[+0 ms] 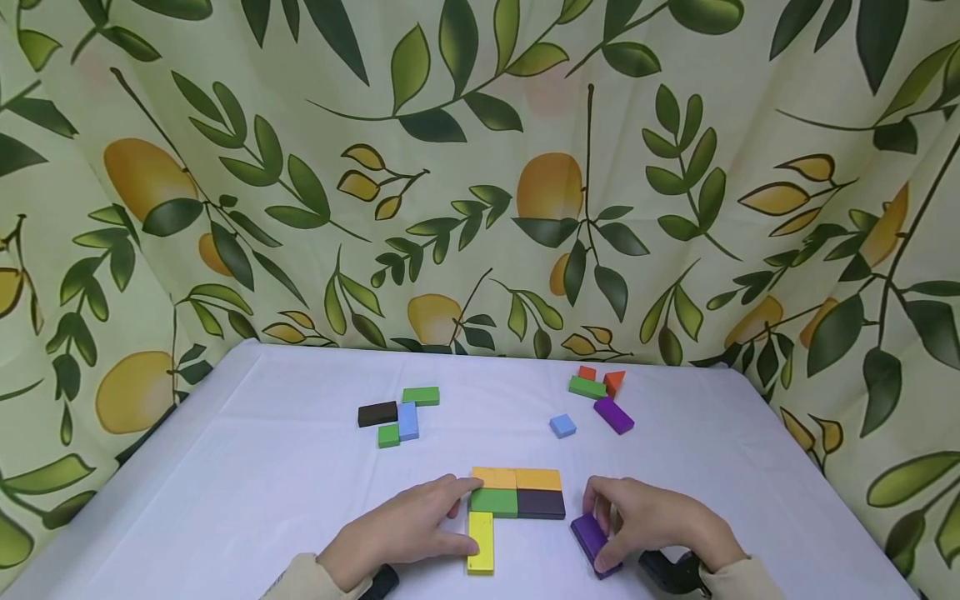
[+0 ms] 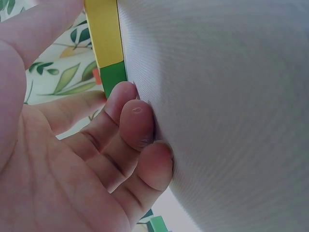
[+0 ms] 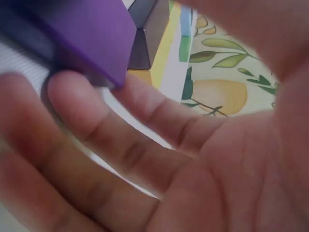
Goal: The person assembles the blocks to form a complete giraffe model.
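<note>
Two orange blocks (image 1: 537, 479) lie end to end, with a green block (image 1: 492, 502) and a black block (image 1: 541, 503) in a row against their near side. Below the green block a yellow block (image 1: 481, 557) points toward me. My left hand (image 1: 408, 527) lies beside this group, its index fingertip at the left orange block's corner and its thumb at the yellow block's left edge. To the right of the group, my right hand (image 1: 651, 518) grips a purple block (image 1: 590, 540) between thumb and fingers, tilted on the table. The purple block (image 3: 94, 34) also shows in the right wrist view.
At the back left stand a dark block (image 1: 377, 414), a blue block (image 1: 408, 421) and two green blocks (image 1: 421, 396). Further right are a small blue block (image 1: 562, 426), another purple block (image 1: 614, 415), a green block (image 1: 587, 387) and two red-orange pieces (image 1: 614, 382). A leaf-patterned curtain (image 1: 480, 250) hangs behind.
</note>
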A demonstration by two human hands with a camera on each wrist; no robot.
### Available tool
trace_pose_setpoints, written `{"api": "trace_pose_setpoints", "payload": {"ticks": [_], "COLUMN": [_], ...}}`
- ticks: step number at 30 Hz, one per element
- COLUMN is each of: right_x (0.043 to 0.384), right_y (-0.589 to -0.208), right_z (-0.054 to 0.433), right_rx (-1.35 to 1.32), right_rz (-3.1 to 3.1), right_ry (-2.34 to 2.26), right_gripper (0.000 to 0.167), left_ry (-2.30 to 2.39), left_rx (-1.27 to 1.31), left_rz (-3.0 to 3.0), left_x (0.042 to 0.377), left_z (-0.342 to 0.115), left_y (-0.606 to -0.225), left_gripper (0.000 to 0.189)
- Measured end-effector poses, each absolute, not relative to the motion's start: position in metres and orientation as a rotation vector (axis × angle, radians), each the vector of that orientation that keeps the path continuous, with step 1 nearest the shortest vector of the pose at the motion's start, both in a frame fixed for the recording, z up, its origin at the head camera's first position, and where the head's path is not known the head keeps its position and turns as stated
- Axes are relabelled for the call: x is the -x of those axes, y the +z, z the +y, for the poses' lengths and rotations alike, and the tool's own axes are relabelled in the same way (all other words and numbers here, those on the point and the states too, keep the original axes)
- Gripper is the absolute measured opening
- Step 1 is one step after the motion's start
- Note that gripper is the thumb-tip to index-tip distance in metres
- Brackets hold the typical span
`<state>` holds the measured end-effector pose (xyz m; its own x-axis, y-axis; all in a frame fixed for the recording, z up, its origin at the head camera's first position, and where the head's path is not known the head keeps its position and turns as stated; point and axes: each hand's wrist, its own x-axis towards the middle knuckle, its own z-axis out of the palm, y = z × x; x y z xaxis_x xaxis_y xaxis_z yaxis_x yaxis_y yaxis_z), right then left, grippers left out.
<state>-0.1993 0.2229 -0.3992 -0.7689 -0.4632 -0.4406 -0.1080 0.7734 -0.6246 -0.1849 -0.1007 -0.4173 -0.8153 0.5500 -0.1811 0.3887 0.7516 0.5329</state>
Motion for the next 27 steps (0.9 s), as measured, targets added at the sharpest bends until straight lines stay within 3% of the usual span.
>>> {"api": "trace_pose_setpoints", "payload": {"ticks": [5, 21, 27], "right_x": [0.199, 0.197, 0.197], "right_y": [-0.398, -0.408, -0.411], "right_z": [0.223, 0.207, 0.201], "right_rx": [0.44, 0.501, 0.514], "right_rz": [2.312, 2.341, 2.33], "right_ry": [-0.785, -0.932, -1.01], "right_gripper": [0.053, 0.041, 0.044], "left_ry": [0.692, 0.685, 0.7], "left_rx": [-0.721, -0.712, -0.724], "left_rz": [2.619, 2.615, 2.615], "left_x": [0.185, 0.185, 0.185], "left_z": [-0.1, -0.1, -0.1], "left_y": [-0.417, -0.416, -0.415], "left_gripper": [0.073, 0.073, 0.073]}}
